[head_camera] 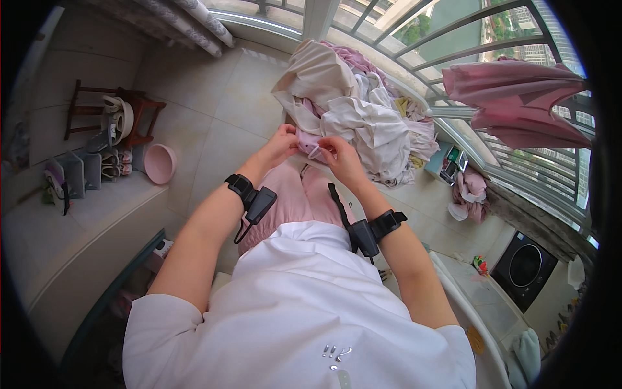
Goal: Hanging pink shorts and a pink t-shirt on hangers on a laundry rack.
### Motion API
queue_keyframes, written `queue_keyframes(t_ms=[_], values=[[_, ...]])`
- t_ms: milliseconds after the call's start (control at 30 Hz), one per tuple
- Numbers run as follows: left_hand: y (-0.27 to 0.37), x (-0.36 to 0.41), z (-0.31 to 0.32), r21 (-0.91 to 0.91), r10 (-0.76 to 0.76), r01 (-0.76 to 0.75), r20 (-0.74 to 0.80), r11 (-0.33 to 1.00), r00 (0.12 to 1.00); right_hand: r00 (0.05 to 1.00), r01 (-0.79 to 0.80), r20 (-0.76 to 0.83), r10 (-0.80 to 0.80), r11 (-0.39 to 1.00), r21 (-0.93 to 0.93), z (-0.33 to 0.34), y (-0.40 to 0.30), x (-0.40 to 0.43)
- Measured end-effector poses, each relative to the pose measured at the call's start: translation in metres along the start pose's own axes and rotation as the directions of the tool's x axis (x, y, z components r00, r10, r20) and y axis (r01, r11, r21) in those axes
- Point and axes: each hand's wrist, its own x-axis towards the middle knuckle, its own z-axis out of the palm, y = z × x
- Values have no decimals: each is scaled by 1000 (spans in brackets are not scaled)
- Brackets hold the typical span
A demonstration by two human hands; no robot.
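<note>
Between my two hands, above my lap, is a small pink cloth item with dark dots and a thin pale strap or loop. My left hand grips its left edge with bent fingers. On the right side, my right hand pinches it near the pale loop. Both wrists wear black straps with small black boxes. Just beyond my hands lies a large heap of cream, white and pink cloth; the cloth item lies against its near edge. What part of it my fingers cover is hidden.
A pink basin, a shoe rack and a wooden stool are at the left. A pink garment hangs by the barred window. At the right are a box, crumpled pink cloth and a black cooktop.
</note>
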Motion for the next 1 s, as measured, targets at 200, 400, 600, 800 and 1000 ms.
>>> queue_keyframes(t_ms=[200, 400, 600, 800, 1000], values=[[0, -9, 1, -181, 6, -2, 17, 983, 1000, 994, 107, -25, -111, 985, -135, 22, -5, 4], [4, -15, 2, -174, 5, 5, 53, 985, 999, 994, 69, -66, -88, 967, -244, 25, -8, 4], [8, -19, 5, -159, 1, 7, 51, 987, 999, 991, 74, -89, -102, 959, -275, 27, -9, 5], [12, -20, 5, -112, -13, 16, 31, 994, 999, 987, 102, -81, -135, 939, -328, 27, -3, 4], [9, -13, -1, -97, -18, 23, 51, 995, 999, 982, -81, -169, 85, 996, 29, 23, -22, 4]])
